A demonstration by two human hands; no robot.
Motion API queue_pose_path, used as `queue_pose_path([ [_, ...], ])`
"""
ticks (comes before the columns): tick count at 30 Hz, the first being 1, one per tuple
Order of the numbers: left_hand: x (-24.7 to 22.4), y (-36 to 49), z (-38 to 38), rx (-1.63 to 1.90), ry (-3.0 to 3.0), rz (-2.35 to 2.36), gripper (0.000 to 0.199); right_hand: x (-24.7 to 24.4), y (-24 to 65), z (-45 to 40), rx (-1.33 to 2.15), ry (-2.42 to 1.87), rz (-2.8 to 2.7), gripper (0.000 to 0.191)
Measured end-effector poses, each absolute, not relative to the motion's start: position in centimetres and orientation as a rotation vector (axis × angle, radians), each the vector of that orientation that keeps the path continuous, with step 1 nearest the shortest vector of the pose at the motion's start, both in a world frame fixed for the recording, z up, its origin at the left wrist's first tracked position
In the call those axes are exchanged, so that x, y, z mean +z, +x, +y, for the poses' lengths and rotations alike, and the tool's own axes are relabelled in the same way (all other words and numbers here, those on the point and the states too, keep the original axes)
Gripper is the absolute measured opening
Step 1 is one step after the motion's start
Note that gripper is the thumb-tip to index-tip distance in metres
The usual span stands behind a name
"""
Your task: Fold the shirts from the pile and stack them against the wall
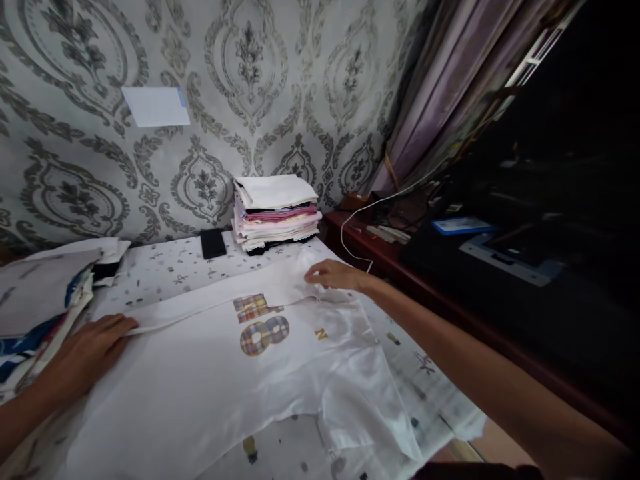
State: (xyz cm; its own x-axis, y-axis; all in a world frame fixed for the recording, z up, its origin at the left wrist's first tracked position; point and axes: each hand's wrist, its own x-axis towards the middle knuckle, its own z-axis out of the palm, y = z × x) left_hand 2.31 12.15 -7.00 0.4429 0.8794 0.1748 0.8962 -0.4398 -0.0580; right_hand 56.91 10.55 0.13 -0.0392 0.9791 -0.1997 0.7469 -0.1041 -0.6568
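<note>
A white shirt (200, 373) lies spread across the bed, with plaid patches and a yellow letter on its front. Its far side is folded over in a long strip. At the left end of this strip, my left hand (103, 340) has its fingers closed on the shirt's edge. My right hand (333, 275) pinches the cloth at the strip's other end, near the bunched part of the shirt. One sleeve (367, 407) stretches toward the near right.
A neat stack of folded clothes (277, 217) stands by the wall, with a black phone (213, 244) left of it. More clothes (45, 293) are piled at far left. A dark red table (360, 233) with a white cable (345, 227) borders the bed's right side.
</note>
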Motion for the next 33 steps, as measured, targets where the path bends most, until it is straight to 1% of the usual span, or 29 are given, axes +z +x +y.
queue_pose_path([
  [3,-6.8,2.1,12.0,-0.096,-2.57,-1.535,0.056,0.5,55.9,13.4,0.556,-2.057,-1.804,0.027],
  [5,-7.0,1.9,12.0,-0.058,-2.535,-1.56,0.058,-0.3,55.2,15.6,0.437,-2.165,-1.678,0.031],
  [7,-7.3,1.7,12.0,-0.003,-2.537,-1.562,0.058,-1.3,54.9,17.7,0.391,-2.293,-1.552,0.035],
  [9,-7.7,1.6,11.9,0.023,-2.544,-1.574,0.057,-2.2,55.2,19.4,0.418,-2.399,-1.459,0.037],
  [12,-8.0,1.4,11.8,-0.04,-2.514,-1.626,0.055,-3.1,56.2,21.1,0.498,-2.452,-1.427,0.037],
  [14,-8.2,1.0,11.8,-0.07,-2.537,-1.625,0.052,-3.7,56.9,21.6,0.534,-2.441,-1.438,0.037],
  [17,-8.4,0.4,12.2,-0.016,-2.595,-1.564,0.05,-4.9,57.7,21.8,0.532,-2.432,-1.434,0.037],
  [21,-7.7,1.2,11.9,0.036,-2.584,-1.528,0.05,-6.2,57.6,21.9,0.4,-2.454,-1.424,0.037],
  [25,-5.2,3.5,10.3,0.04,-2.596,-1.519,0.043,-5.9,57.0,21.6,0.238,-2.448,-1.469,0.021],
  [26,-4.3,4.0,9.9,0.079,-2.616,-1.511,0.04,-5.7,56.9,21.5,0.213,-2.438,-1.486,0.02],
  [28,-2.4,4.6,9.4,0.169,-2.664,-1.509,0.034,-5.5,56.7,21.2,0.171,-2.399,-1.529,0.024],
  [30,-0.9,5.1,9.1,0.183,-2.701,-1.553,0.039,-5.5,56.5,20.8,0.096,-2.284,-1.629,0.03],
  [33,0.0,6.2,9.3,-0.059,-2.674,-1.758,0.053,-6.2,55.5,20.0,-0.039,-1.941,-1.903,0.035],
])
